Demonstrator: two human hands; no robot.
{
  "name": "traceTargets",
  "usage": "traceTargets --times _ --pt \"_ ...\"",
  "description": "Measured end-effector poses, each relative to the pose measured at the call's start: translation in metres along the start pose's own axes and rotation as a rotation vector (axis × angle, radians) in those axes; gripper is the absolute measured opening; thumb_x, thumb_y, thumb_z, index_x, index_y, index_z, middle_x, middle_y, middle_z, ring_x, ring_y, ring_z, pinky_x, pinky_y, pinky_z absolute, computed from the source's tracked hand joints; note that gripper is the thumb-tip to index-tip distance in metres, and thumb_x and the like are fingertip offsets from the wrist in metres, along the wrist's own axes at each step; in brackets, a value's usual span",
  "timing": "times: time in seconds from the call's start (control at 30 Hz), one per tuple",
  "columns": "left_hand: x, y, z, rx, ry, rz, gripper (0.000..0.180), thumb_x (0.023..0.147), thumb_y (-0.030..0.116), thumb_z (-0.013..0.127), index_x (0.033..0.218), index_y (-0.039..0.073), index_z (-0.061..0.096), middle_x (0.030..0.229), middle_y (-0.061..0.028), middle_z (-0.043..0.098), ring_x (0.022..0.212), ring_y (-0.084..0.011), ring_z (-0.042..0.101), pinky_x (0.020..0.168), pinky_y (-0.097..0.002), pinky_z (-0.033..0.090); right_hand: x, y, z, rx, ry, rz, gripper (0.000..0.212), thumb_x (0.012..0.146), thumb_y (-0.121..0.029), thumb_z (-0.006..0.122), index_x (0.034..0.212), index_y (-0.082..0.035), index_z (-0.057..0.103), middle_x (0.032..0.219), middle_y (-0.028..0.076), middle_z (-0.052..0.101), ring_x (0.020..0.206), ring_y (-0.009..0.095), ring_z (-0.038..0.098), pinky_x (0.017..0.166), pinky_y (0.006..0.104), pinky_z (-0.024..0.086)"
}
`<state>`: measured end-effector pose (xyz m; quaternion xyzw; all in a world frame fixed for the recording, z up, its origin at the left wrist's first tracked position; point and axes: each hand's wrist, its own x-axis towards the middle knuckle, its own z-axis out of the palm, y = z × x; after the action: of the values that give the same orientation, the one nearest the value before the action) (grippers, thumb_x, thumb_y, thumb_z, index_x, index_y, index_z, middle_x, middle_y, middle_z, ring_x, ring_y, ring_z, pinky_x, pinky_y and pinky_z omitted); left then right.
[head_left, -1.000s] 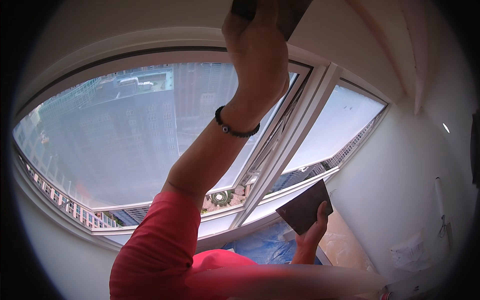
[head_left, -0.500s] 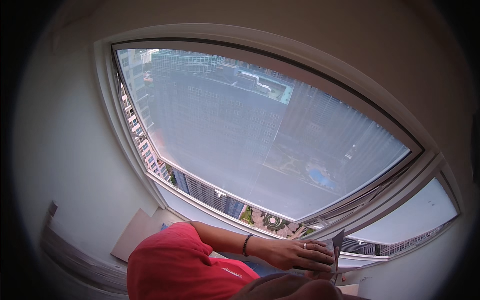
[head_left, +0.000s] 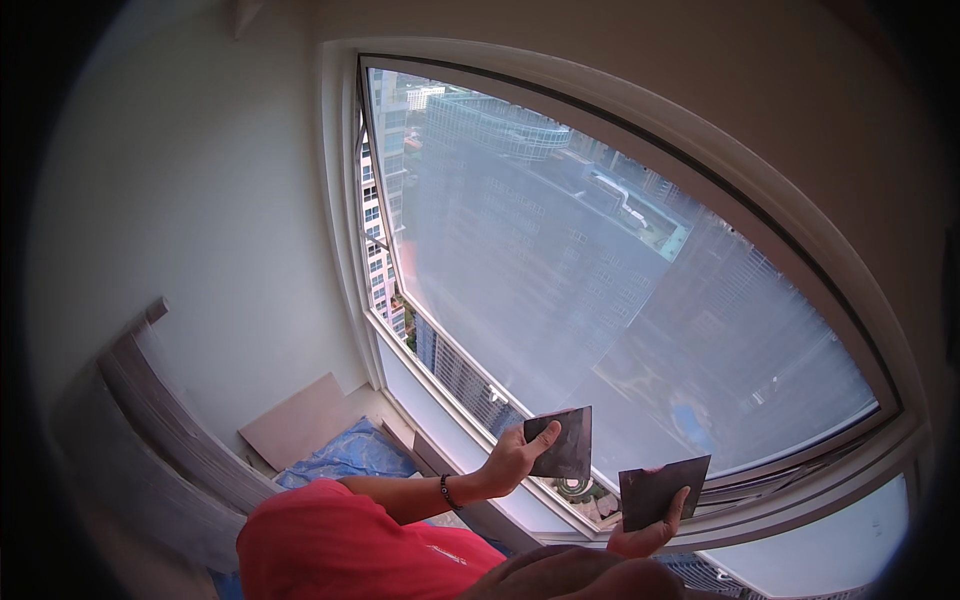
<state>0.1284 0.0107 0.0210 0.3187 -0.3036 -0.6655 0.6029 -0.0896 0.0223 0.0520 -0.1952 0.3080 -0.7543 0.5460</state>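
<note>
Two dark square sheets, one in the left hand (head_left: 510, 458) and one in the right hand (head_left: 645, 535), were held up before the window pane (head_left: 600, 300), just above its lower frame (head_left: 470, 400). The left sheet (head_left: 565, 442) and right sheet (head_left: 662, 488) looked thin, light and stiff, best pinched at an edge. The right wrist was cut off; the sheets' material was hard to make out.

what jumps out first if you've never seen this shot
The big window fills the middle, with a hazy film over most of its glass and tall buildings far below. Low in the picture, the left hand and right hand each hold up a dark square card before the glass. A blue sheet covers the floor at lower left.
</note>
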Motion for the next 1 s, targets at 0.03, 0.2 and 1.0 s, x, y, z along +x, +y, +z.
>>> traceTargets --times 0.03,0.2,1.0 --pt "-0.010 0.007 0.005 -0.244 0.142 -0.024 0.032 0.105 0.027 0.061 0.120 -0.002 0.062 0.104 -0.0082 0.072 0.091 -0.0155 0.074 0.081 -0.0296 0.061 0.002 0.006 0.015 0.001 0.012 -0.027 0.038 0.105 -0.037 0.056 0.120 -0.003 0.064 0.102 0.012 0.071 0.094 0.024 0.071 0.089 0.0424 0.060" --pt "-0.025 0.049 0.024 -0.364 0.171 0.242 0.027 0.101 0.024 0.067 0.115 0.001 0.063 0.103 -0.0078 0.072 0.092 -0.0170 0.074 0.079 -0.0294 0.061 0.019 0.030 0.069 -0.008 -0.298 -0.085 0.050 0.107 -0.046 0.048 0.131 -0.002 0.056 0.115 0.015 0.067 0.105 0.026 0.068 0.097 0.0416 0.057" --pt "0.050 0.267 -0.027 -0.363 -0.009 1.104 0.031 0.101 0.023 0.068 0.123 0.002 0.064 0.119 -0.0088 0.070 0.109 -0.0151 0.067 0.093 -0.0288 0.052 0.006 0.063 0.129 -0.846 -0.462 -0.169 0.031 0.105 -0.028 0.063 0.118 -0.001 0.069 0.088 -0.005 0.061 0.083 0.004 0.050 0.076 0.0227 0.042"
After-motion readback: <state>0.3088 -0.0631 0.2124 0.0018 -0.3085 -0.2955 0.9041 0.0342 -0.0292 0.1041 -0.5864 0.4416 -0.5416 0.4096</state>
